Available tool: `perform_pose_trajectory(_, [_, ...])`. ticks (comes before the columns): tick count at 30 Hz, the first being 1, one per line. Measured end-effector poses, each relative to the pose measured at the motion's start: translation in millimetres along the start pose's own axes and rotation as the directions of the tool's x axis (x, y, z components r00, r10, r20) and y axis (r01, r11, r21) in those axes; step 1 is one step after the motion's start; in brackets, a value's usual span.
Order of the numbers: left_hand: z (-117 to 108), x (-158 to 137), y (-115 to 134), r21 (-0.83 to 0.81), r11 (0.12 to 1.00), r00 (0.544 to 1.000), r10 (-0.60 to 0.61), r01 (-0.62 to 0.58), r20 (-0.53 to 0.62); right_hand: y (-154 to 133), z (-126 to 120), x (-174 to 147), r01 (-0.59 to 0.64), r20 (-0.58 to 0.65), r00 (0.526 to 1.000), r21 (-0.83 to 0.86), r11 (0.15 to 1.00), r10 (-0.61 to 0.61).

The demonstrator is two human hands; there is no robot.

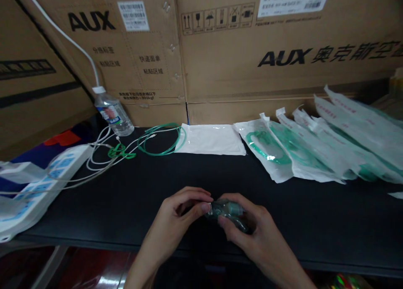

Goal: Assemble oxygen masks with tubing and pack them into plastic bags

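Observation:
My right hand (252, 224) is wrapped round a translucent green plastic mask (225, 209), low above the front of the black tabletop. Much of the mask is covered by the fingers, so its full shape cannot be made out. At its left end, the thumb and fingers of my left hand (179, 215) pinch the edge. Beyond the hands, a coil of green tubing (160, 140) partly overlaps a flat white packet (210, 140). A small green strap (119, 151) lies bunched among white cables.
Several sealed packets (267, 148) with green contents lean along the right. A plastic bottle (113, 112) stands at the back left near white cables (100, 154) and a power strip (47, 190). Large cardboard boxes (220, 70) wall off the back of the black table (126, 205).

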State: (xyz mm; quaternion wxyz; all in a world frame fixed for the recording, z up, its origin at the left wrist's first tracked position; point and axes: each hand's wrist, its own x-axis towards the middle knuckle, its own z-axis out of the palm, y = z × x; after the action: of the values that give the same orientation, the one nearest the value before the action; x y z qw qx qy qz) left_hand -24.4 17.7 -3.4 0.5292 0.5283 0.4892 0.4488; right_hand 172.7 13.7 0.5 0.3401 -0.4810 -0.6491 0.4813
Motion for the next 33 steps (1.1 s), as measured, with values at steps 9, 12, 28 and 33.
perform_pose_trajectory(9, [0.8,-2.1,0.3,0.050,0.997,0.997,-0.065,0.063,0.041,-0.8,0.1,0.8,-0.040,-0.002,0.999,0.030,0.999,0.040])
perform_pose_trajectory(12, [1.7,-0.4,0.1,0.064,0.995,0.996,-0.075,0.071,0.051,-0.2,-0.5,0.9,-0.045,-0.008,0.999,0.047,0.998,0.046])
perform_pose_trajectory(28, [-0.6,-3.6,-2.4,-0.062,0.989,0.990,-0.135,0.133,-0.038,1.5,-3.9,-1.8,0.017,0.059,0.998,0.057,0.998,-0.020])
perform_pose_trajectory(33, [1.9,-2.0,-3.9,-0.073,0.989,0.990,-0.131,0.127,-0.052,4.4,-3.7,-3.0,0.076,0.050,0.995,0.115,0.990,-0.082])
